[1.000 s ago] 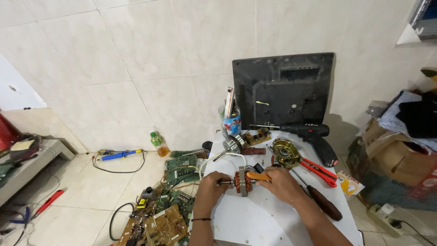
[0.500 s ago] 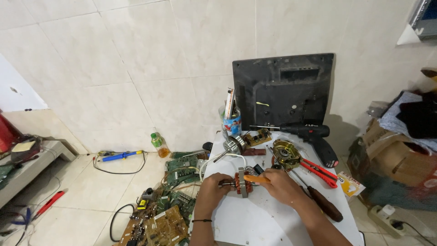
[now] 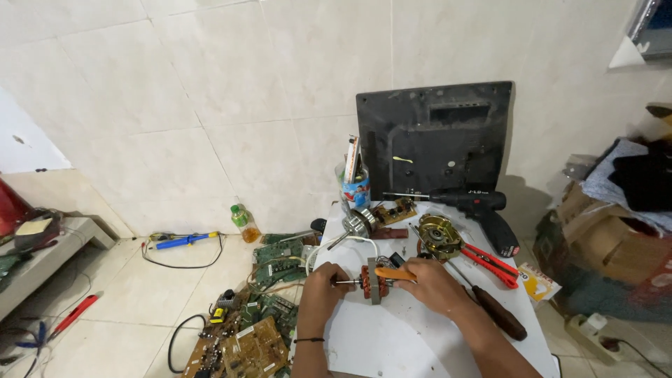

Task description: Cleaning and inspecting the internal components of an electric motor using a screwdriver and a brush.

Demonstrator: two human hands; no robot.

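On the white table (image 3: pixel 392 336) my left hand (image 3: pixel 323 285) grips the end of a small motor stator with copper windings (image 3: pixel 372 281), holding it steady by its shaft side. My right hand (image 3: pixel 430 283) holds an orange-handled tool (image 3: pixel 394 274) whose tip rests on top of the stator. Both hands meet at the stator near the table's middle. The tool's working end is hidden by the stator and my fingers.
Behind stand a black monitor back (image 3: pixel 435 140), a black drill (image 3: pixel 483 206), a cup of tools (image 3: pixel 355 187), a rotor (image 3: pixel 360 224), a brass-coloured motor housing (image 3: pixel 439 234), red-handled pliers (image 3: pixel 490 262) and a brown-handled screwdriver (image 3: pixel 498 315). Circuit boards (image 3: pixel 245 336) litter the floor on the left.
My hands and the stator have stayed in nearly the same place; the orange tool shifted only slightly on the stator.
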